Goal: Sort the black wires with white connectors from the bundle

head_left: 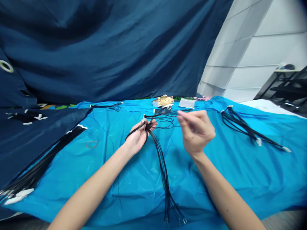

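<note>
My left hand [136, 140], palm up in the middle, holds a bundle of black wires [163, 166]. The wires loop around the palm and hang down toward the near edge, where their bare metal-tipped ends spread apart. A small white connector [144, 118] shows at its fingertips. To the right, my right hand [198, 132] is raised above the cloth, thumb and forefinger pinched together. Whether a wire or something else small is between them, I cannot make out. Behind both hands lies a loose pile of black wires [165, 118] with white connectors.
A blue cloth [134, 191] covers the table. Wire bundles lie at left [52, 151], right [247, 129] and back left [107, 106]. A rubber band [92, 144] is on the left; a gold packet [164, 101] and clear bag [186, 103] sit behind. A dark curtain [115, 48] hangs beyond.
</note>
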Tool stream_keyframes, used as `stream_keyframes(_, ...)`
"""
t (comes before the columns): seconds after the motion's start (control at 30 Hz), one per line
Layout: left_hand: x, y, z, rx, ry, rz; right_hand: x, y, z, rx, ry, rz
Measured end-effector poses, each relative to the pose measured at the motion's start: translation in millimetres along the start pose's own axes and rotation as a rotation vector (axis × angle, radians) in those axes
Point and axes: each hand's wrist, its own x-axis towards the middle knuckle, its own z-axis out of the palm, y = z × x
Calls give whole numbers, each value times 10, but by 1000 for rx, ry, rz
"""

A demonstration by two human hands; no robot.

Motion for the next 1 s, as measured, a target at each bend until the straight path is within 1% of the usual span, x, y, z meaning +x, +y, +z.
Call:
stream_keyframes(0.07, -23, 4, 21, -8, 17, 5, -59, -55, 27, -81, -124, -179)
stream_keyframes(0.1, -35, 7, 30, -10, 24, 6, -88, -79, 47, -107, -177, -230)
stream_keyframes(0.17, -61, 11, 42, -5, 20, 8, -143, -112, 91, -140, -248, -266)
stream_keyframes(0.23, -83, 11, 49, 3, -9, 15, -183, -122, 128, -160, -275, -255)
stream_keyframes(0.37, -116, 1, 62, 16, -63, 49, -210, -108, 151, -187, -271, -209)
stream_keyframes(0.53, -143, -34, 71, 46, -95, 96, -220, -85, 151, -199, -295, -214)
stream_keyframes(0.77, -171, -114, 71, 19, -46, 141, -244, -49, 173, -233, -338, -193)
stream_keyframes(1.0, -172, -129, 70, -2, 7, 135, -250, -45, 180, -255, -359, -182)
